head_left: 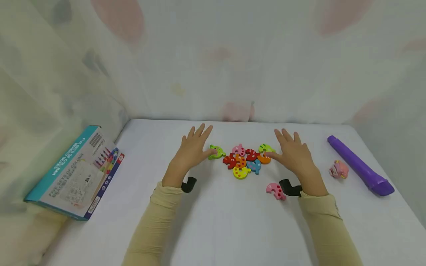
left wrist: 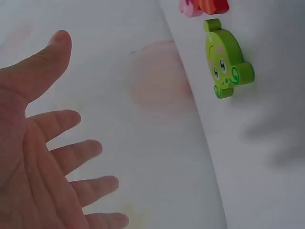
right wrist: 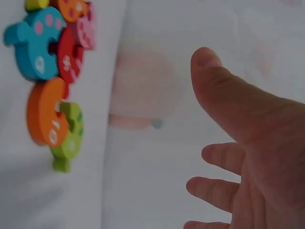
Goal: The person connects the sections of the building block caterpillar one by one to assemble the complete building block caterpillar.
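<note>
Both hands are held above the white table with fingers spread, holding nothing. My left hand (head_left: 189, 150) is beside a green animal-face piece (head_left: 217, 152), its thumb overlapping the piece's edge in the head view; in the left wrist view, thumb and green piece (left wrist: 228, 62) stand apart. Right of it lies a cluster of flat, colourful numbered puzzle pieces, including a yellow (head_left: 241, 173), a blue (head_left: 254, 167) and a red one (head_left: 229, 161). My right hand (head_left: 296, 155) is over the cluster's right end, near an orange piece (right wrist: 45, 112) and a light green one (head_left: 266, 148).
A pink spotted piece (head_left: 274, 190) lies apart, nearer me, by the right wrist's black strap. A small pink figure (head_left: 339, 169) and a long purple tube (head_left: 359, 164) are on the right. On the left lies a printed box (head_left: 76, 173). A patterned cloth (head_left: 199, 74) hangs behind the table.
</note>
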`<action>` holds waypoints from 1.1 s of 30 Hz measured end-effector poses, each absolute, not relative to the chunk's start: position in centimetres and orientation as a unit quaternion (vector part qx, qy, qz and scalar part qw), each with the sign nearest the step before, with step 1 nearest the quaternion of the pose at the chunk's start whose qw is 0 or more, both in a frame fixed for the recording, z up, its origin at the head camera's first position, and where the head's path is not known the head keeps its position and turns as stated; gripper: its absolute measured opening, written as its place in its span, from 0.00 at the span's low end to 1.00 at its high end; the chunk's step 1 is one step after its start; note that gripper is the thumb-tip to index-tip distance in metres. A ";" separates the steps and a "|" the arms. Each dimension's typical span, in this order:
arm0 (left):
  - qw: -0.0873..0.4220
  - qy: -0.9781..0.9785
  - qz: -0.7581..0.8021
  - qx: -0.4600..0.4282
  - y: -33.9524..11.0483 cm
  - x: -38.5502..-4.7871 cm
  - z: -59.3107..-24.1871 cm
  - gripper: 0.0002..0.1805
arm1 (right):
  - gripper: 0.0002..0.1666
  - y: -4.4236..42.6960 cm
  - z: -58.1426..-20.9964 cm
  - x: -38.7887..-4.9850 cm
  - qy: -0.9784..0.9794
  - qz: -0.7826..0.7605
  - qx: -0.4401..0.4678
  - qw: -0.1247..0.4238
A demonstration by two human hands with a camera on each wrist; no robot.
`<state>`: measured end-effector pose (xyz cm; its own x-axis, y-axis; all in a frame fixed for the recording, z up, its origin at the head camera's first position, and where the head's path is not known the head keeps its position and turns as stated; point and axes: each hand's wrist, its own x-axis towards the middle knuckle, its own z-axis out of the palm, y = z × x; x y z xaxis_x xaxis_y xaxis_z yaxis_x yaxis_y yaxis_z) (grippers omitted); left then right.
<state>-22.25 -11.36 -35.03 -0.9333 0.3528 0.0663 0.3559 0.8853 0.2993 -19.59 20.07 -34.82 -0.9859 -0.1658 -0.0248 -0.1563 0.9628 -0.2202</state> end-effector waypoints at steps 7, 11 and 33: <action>-0.043 -0.972 -0.110 -0.201 -10.5 -24.4 -36.0 0.37 | 0.45 16.4 -36.3 -21.2 0.988 -0.075 -0.137 0.016; -0.099 -0.973 -0.056 -0.202 -9.7 -25.6 -37.6 0.34 | 0.39 13.5 -37.6 -22.0 0.977 -0.072 -0.201 0.020; -0.080 -0.981 -0.027 -0.174 -7.5 -26.5 -40.4 0.17 | 0.31 7.9 -40.3 -23.9 0.958 -0.093 -0.236 0.134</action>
<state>-26.53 -7.54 -40.42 -0.9266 0.3460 -0.1474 0.3374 0.9379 0.0808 -23.85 7.85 -40.33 -0.8525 -0.4775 -0.2126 -0.4277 0.8711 -0.2413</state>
